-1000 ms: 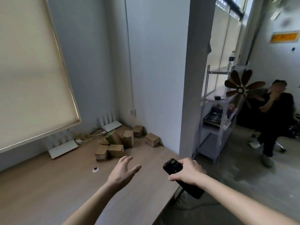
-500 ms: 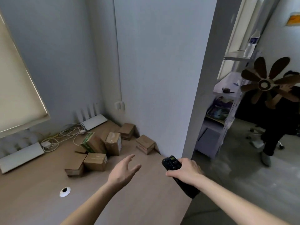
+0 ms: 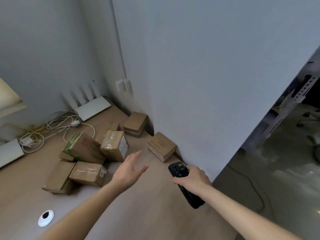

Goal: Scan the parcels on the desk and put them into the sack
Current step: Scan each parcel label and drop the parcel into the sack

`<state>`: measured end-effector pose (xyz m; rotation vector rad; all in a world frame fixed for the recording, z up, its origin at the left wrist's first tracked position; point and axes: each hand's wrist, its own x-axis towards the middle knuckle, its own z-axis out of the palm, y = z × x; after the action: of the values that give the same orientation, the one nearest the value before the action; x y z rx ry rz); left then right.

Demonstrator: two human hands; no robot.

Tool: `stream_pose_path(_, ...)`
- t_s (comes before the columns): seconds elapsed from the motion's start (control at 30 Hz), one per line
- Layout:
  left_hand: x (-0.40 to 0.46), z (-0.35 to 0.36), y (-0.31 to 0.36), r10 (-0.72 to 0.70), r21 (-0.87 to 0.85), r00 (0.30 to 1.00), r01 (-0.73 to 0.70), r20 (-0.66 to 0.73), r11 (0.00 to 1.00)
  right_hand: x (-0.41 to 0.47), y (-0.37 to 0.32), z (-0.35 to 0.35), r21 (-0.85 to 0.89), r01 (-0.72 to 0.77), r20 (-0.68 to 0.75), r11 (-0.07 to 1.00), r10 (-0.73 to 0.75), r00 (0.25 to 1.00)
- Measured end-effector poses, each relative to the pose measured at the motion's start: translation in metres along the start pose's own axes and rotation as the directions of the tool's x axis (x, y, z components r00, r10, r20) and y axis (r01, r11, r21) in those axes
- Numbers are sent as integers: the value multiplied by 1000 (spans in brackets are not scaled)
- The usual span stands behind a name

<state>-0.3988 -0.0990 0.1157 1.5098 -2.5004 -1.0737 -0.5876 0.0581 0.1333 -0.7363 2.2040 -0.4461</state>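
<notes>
Several brown cardboard parcels lie in the far corner of the wooden desk [image 3: 138, 213]. A taped upright parcel [image 3: 114, 148] stands in the middle, with a green-striped one [image 3: 83, 148] to its left and a flat taped one [image 3: 88, 173] in front. Two more parcels [image 3: 161, 148] [image 3: 136, 123] rest against the wall. My left hand [image 3: 129, 170] hovers open, just in front of the upright parcel, touching nothing. My right hand [image 3: 192, 179] grips a black handheld scanner [image 3: 180, 170], pointed toward the parcels. No sack is in view.
A white router [image 3: 93, 108] with antennas and tangled cables [image 3: 52, 129] sit at the back left. A round cable grommet [image 3: 45, 217] is set in the desk near me. The desk ends at the right by a wall corner, beyond it a metal shelf [image 3: 292, 103] and grey floor.
The view has swung left and down and come closer to the parcels. Both hands have moved nearer the pile; the seated person and fan have left the frame.
</notes>
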Motion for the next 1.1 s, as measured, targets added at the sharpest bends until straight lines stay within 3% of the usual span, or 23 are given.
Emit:
stream_pose_path(0.37, 171, 48, 5, -22, -82, 999, 25, 42, 996, 158, -24, 22, 113, -9, 39, 994, 5, 999)
stream_pose_path(0.53, 200, 62, 3, -142, -236, 978, 175, 150, 956, 189, -19, 28, 168, -17, 60, 986, 7, 998)
stream_pose_path(0.8, 190, 57, -12, -227, -212, 959, 261, 168, 942, 191, -20, 36, 339, -16, 52, 940, -2, 999)
stream_pose_path(0.97, 148, 48, -24, -260, -370, 953, 301, 156, 879, 160, -22, 37, 416, -28, 73, 909, -3, 997)
stream_pose_path(1.1, 99, 32, -25, -279, -485, 958, 272, 59, 831, 112, -25, 33, 404, 43, 79, 914, -82, 993)
